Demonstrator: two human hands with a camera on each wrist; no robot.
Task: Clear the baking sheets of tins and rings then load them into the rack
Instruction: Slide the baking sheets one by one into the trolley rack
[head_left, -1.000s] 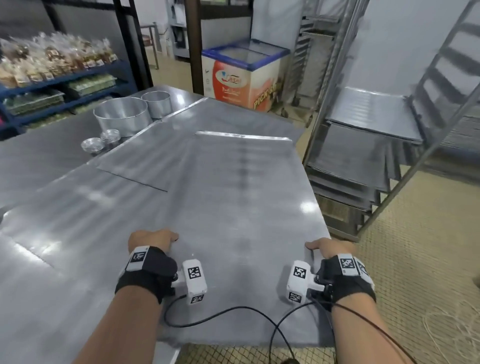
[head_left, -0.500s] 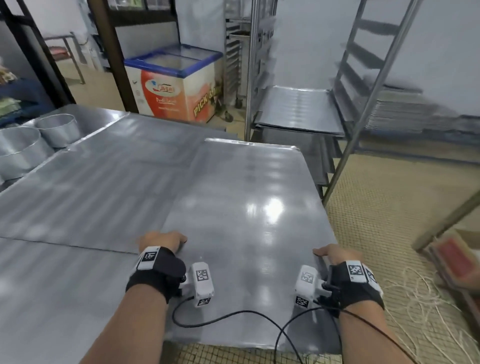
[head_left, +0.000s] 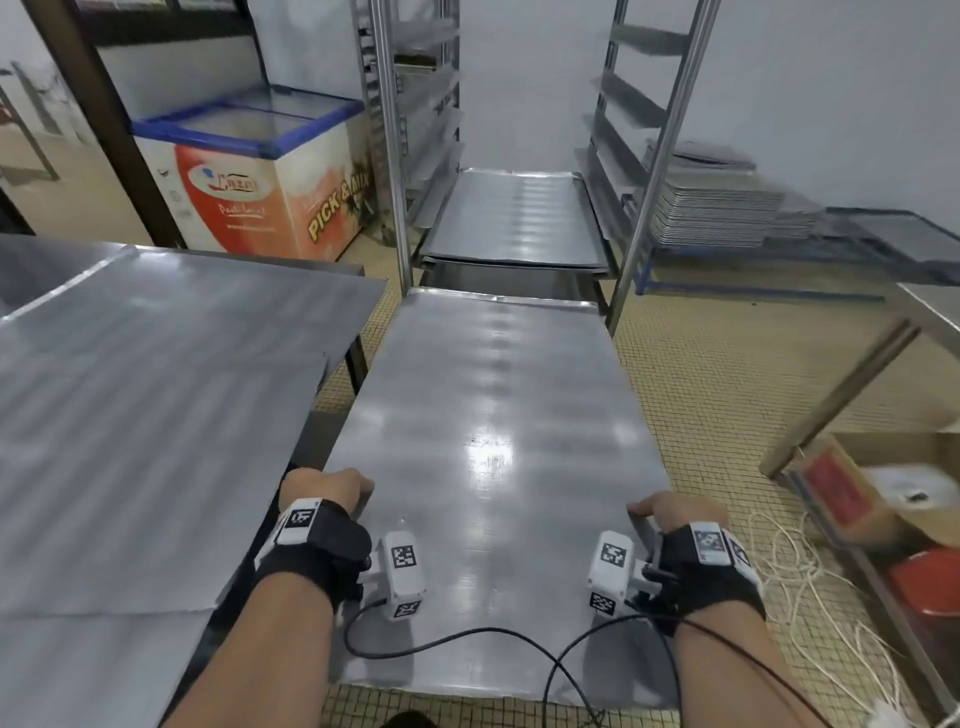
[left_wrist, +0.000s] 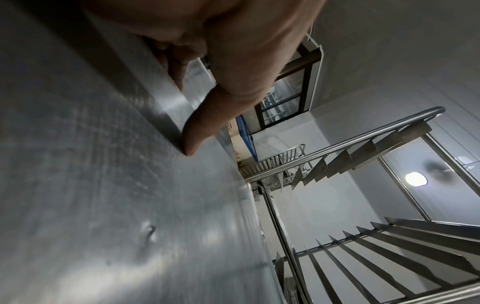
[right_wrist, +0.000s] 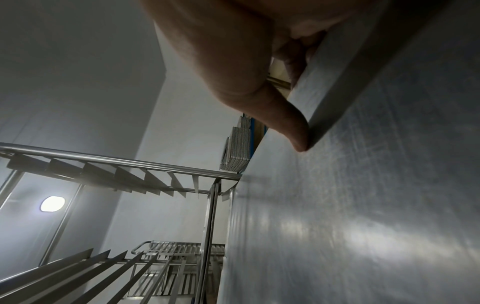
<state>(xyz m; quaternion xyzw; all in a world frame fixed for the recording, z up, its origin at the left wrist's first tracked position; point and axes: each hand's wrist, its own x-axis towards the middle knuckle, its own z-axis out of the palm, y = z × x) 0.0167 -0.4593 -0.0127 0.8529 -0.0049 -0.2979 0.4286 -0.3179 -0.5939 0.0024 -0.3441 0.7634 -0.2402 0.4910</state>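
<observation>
With both the left hand (head_left: 324, 491) and the right hand (head_left: 670, 514) gripping its side edges, the emptied baking sheet (head_left: 498, 441) is facing the rack (head_left: 519, 228) (some sheets already loaded), awaiting insertion.

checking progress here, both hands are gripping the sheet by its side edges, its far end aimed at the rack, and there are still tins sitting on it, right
Not quite: the baking sheet is bare, with no tins on it, as the head view shows. The rest holds: the left hand and right hand grip its side edges, and its far end points at the rack.
</observation>
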